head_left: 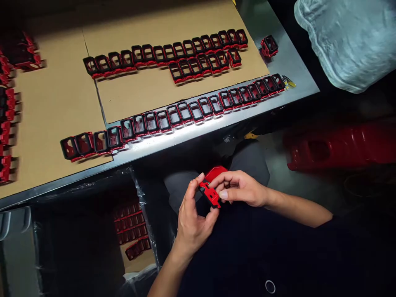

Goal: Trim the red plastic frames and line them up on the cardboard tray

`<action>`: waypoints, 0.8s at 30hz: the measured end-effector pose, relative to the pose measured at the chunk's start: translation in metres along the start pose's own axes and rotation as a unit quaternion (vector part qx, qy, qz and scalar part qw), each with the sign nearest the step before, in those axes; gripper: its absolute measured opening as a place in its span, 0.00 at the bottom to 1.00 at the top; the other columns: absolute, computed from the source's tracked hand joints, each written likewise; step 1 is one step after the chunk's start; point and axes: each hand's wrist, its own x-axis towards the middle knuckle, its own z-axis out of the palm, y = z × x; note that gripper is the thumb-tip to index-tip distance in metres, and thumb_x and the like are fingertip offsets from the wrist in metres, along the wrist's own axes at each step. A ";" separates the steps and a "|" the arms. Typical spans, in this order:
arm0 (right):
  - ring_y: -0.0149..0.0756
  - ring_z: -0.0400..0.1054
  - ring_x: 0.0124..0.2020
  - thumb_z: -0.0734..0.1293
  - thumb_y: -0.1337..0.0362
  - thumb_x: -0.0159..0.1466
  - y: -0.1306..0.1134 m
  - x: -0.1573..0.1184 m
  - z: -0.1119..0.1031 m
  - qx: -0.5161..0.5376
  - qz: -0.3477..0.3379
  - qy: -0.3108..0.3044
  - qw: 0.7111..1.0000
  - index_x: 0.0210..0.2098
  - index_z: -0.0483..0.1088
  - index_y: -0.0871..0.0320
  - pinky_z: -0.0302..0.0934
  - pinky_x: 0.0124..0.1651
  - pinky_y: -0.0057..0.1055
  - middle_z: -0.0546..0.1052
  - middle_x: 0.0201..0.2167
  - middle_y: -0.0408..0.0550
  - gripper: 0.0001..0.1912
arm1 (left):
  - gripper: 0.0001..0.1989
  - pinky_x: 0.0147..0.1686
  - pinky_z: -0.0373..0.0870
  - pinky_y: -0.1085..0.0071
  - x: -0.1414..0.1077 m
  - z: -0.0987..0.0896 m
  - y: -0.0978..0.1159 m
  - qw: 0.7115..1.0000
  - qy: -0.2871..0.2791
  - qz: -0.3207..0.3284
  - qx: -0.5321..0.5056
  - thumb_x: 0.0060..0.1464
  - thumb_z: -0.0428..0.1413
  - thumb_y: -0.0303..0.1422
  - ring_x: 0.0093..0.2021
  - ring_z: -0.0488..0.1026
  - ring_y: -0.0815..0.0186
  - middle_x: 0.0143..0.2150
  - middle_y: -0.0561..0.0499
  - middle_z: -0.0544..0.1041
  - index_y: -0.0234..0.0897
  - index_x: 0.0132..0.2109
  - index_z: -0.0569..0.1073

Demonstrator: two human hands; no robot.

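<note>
Above my lap, my left hand grips a red plastic housing with a black rim between thumb and fingertips. My right hand comes in from the right, its fingers closed at the housing's side. Whether a small piece sits between those right fingertips cannot be made out. A rounded red part shows just behind the housing, partly covered by the fingers. On the table in front, similar housings stand in a long row along the near edge, their black-rimmed openings facing up.
Two more rows of housings stand on cardboard farther back, with stacks at the left. One housing sits alone at the right corner. Below left, a plastic-lined box holds more. A red stool-like object is at right.
</note>
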 end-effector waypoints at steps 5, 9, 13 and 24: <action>0.27 0.73 0.32 0.77 0.59 0.59 0.005 0.004 0.003 0.034 0.003 0.004 0.999 0.43 0.73 0.64 0.65 0.36 0.23 0.77 0.32 0.45 0.18 | 0.48 0.60 0.71 0.50 0.002 0.001 -0.003 0.999 -0.025 0.046 0.008 0.56 0.59 0.22 0.65 0.69 0.52 0.65 0.30 0.68 0.34 0.74 0.40; 0.24 0.69 0.26 0.76 0.58 0.59 0.010 0.006 -0.002 0.065 0.019 -0.012 0.998 0.38 0.74 0.65 0.62 0.29 0.20 0.77 0.28 0.44 0.16 | 0.50 0.58 0.72 0.50 0.000 0.001 -0.004 0.998 -0.019 0.053 -0.005 0.55 0.60 0.22 0.62 0.72 0.53 0.64 0.31 0.69 0.36 0.74 0.38; 0.21 0.64 0.19 0.79 0.55 0.55 0.030 0.012 -0.012 0.177 0.076 -0.061 0.979 0.36 0.73 0.64 0.59 0.22 0.17 0.75 0.24 0.42 0.21 | 0.51 0.56 0.74 0.53 -0.003 0.005 -0.003 0.997 0.001 0.052 -0.055 0.54 0.62 0.26 0.59 0.74 0.53 0.61 0.32 0.71 0.37 0.75 0.39; 0.31 0.76 0.29 0.80 0.56 0.53 0.047 0.017 -0.021 0.244 0.100 -0.115 0.958 0.42 0.71 0.63 0.70 0.28 0.22 0.79 0.32 0.45 0.25 | 0.56 0.58 0.70 0.47 0.009 -0.006 0.007 0.997 -0.026 0.069 -0.001 0.49 0.64 0.30 0.57 0.73 0.52 0.54 0.37 0.76 0.35 0.74 0.35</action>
